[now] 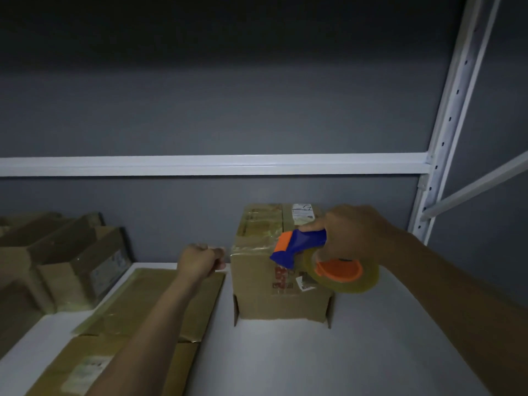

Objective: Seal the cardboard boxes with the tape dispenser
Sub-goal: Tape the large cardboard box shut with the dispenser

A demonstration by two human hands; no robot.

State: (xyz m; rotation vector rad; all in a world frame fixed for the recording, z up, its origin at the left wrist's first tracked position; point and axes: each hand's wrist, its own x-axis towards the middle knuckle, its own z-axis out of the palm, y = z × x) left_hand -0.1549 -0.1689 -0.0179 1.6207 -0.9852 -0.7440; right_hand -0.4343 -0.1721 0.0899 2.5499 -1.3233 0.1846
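The sealed cardboard box [257, 292] stands upright on the white shelf [285, 364], and the room around it is uneven. To its right and in front the shelf lies bare, out to the perforated white upright [454, 104]. To its left, flattened cardboard [143, 304] lies just beside its base, and open boxes [71, 270] crowd further left. Behind and above it runs a white crossbeam [214, 164] against the grey wall. The right hand [360, 232] grips the blue-and-orange tape dispenser [300, 245] over the box's top front edge, with the clear tape roll [343, 274] hanging in front of its face. The left hand [200, 261] is clenched at the box's upper left corner, against glossy tape; I cannot tell whether it pinches that tape. A white label [303, 212] on the box's top, red print [281, 277] on its front and a small sticker [305, 282] are all too blurred to read.
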